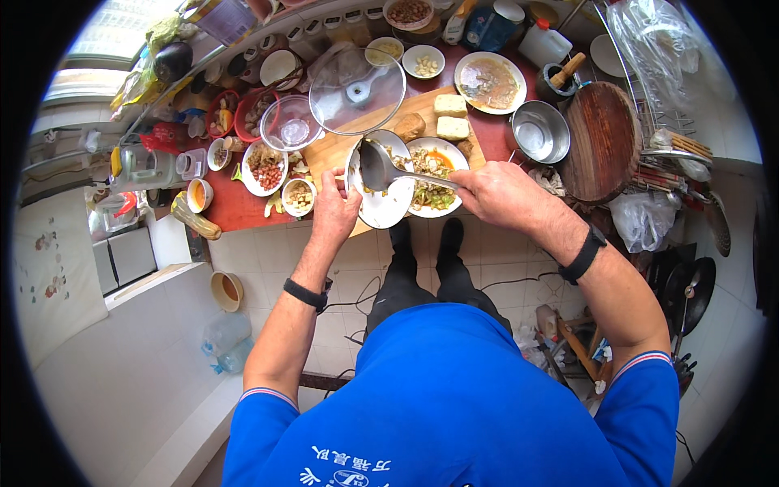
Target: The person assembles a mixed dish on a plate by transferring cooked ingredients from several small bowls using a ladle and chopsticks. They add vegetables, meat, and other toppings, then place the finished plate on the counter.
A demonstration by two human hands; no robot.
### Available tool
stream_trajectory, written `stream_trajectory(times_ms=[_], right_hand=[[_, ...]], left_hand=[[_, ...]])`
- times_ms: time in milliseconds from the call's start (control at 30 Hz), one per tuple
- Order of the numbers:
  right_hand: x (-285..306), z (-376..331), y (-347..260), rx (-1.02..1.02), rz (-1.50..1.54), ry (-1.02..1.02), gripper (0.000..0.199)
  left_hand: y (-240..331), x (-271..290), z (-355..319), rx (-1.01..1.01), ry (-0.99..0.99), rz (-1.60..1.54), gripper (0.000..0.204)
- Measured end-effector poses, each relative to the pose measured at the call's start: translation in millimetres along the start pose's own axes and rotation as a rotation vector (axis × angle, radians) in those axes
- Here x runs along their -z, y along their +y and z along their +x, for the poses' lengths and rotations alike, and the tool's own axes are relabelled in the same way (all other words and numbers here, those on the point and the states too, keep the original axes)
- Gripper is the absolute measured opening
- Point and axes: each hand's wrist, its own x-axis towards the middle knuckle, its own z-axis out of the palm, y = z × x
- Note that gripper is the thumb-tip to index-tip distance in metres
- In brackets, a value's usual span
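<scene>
Two hands work over one white plate, which sits at the near edge of the wooden cutting board on the red surface. The left hand is closed on the plate's left rim, apparently tipping it up so its contents can be scraped off. The right hand is wrapped around the handle of a large metal spoon, whose bowl lies against the plate's face. Just right of it, touching or overlapping, a second plate of chopped vegetables and sauce seems placed to catch what the spoon pushes across. Two pale tofu blocks rest farther back on the board, and a glass lid leans over its far left corner, set aside but near. Small bowls of cut ingredients crowd the left within reach; a steel pot and round wooden board stand to the right. As for packages, a white plastic bottle with a red cap stands at the back, a blue packet beside it, and clear plastic bags hang at the right; their labels are too small to make out.
</scene>
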Motion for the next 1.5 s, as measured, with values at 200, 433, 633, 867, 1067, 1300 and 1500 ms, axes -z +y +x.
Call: stream_trajectory(times_ms=[200,433,633,867,1067,1300,1500], right_hand=[[13.7,23.1,8.4,-0.033,-0.149,-0.153,0.024],[3.6,32.4,25.7,-0.166,-0.095,-0.334,0.028],[14.7,6.0,19.0,-0.102,-0.06,-0.214,0.025],[36.0,8.2,-12.6,0.033,0.197,-0.174,0.025],[19.7,10.8,-9.2,-0.007,0.122,-0.173,0.027],[15.4,-5.5,-0.4,-0.019,0.119,-0.141,0.024],[13.4,-3.7,-15.9,0.047,0.144,-0.108,0.026]], left_hand=[[-0.1,8.8,-10.6,-0.095,-0.047,0.058,0.042],[-1.2,6.6,-14.9,-0.125,-0.008,-0.009,0.044],[-19.6,4.3,-9.0,-0.046,0.034,-0.128,0.043],[-25.3,1.8,-8.6,-0.024,-0.035,-0.193,0.045],[-19.6,7.7,-14.2,-0.009,-0.05,-0.2,0.046],[-25.5,7.4,-16.8,0.016,-0.062,-0.202,0.047],[-24.7,4.7,-14.0,-0.037,-0.08,-0.222,0.048]])
